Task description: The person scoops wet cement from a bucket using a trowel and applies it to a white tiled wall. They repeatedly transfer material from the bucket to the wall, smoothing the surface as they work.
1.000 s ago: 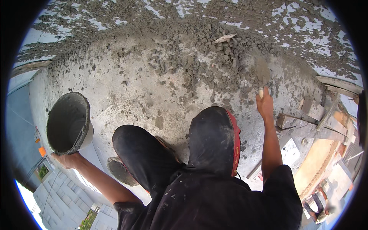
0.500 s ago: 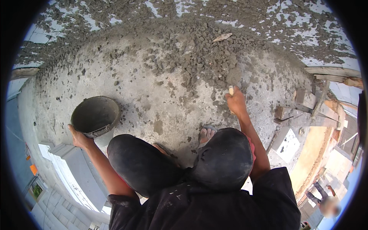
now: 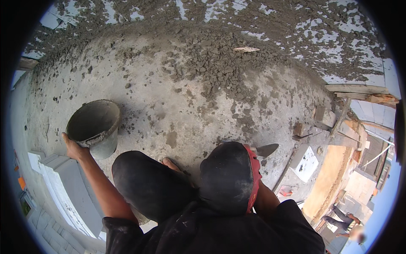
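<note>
Mortar-strewn concrete slab [image 3: 169, 110], bucket [image 3: 94, 127]

Grey bucket [image 3: 94, 127] upright, tilted; trowel [image 3: 266, 149] blade flat.

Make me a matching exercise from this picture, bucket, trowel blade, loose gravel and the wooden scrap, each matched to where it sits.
Things:
1. bucket
2. trowel blade
3. loose gravel
4. wooden scrap

Places:
A. lying on top of the far pile
B. gripped at the rim by the left hand
C. heaped across the far side of the slab
D. poking out to the right of the black and red knee

Pairs: 1-B, 2-D, 3-C, 4-A
</note>
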`<state>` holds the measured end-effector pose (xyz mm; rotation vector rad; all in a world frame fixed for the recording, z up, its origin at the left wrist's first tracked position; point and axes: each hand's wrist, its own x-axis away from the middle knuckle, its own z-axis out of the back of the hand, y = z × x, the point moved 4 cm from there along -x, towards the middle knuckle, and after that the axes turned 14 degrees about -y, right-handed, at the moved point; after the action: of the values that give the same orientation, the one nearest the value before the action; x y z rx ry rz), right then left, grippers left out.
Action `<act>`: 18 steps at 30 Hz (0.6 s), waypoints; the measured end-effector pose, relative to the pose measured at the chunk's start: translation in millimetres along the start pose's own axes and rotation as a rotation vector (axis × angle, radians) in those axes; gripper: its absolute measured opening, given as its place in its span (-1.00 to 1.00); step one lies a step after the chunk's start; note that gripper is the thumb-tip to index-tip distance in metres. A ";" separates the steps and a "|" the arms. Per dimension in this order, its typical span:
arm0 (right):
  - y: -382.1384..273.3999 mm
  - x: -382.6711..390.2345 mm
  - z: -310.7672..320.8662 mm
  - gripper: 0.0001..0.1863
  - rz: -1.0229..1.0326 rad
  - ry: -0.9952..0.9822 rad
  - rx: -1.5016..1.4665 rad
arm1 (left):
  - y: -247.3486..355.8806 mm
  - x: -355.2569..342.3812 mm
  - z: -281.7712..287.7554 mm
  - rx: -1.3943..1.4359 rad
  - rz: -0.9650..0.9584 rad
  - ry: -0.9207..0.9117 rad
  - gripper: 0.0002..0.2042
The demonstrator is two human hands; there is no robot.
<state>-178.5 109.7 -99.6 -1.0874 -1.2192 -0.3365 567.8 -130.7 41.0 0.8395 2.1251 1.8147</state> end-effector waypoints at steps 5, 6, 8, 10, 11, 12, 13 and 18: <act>-10.6 19.2 -141.4 -0.72 0.062 -0.157 0.197 | -4.4 -8.7 -22.1 -0.093 -0.064 -0.015 -0.49; -11.2 23.5 -171.8 -0.72 0.080 -0.186 0.250 | -3.6 -7.3 -25.3 -0.177 -0.081 0.045 -0.48; -20.3 25.8 -227.3 -0.71 0.131 -0.234 0.396 | -11.1 -10.7 -26.3 -0.197 -0.117 0.075 -0.48; -50.2 20.5 -273.5 -0.71 0.193 -0.299 0.604 | -10.0 -7.2 -33.3 -0.262 -0.132 0.110 -0.48; -65.6 14.7 -292.0 -0.63 0.209 -0.388 0.746 | -6.5 -9.3 -26.6 -0.271 -0.135 0.134 -0.48; -77.4 12.7 -299.6 -0.56 0.219 -0.466 0.886 | -5.1 -12.6 -16.6 -0.285 -0.129 0.152 -0.48; -92.4 21.1 -305.9 -0.53 0.367 -0.443 1.074 | -5.4 -14.9 -7.7 -0.303 -0.122 0.168 -0.48; -189.6 54.7 -277.2 -0.49 1.100 -0.192 2.015 | -1.8 -12.1 9.4 -0.097 -0.088 0.203 -0.51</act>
<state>-133.9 -190.1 55.0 0.2081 -0.4041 1.5731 582.0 -129.7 34.9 0.5506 2.1331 2.0134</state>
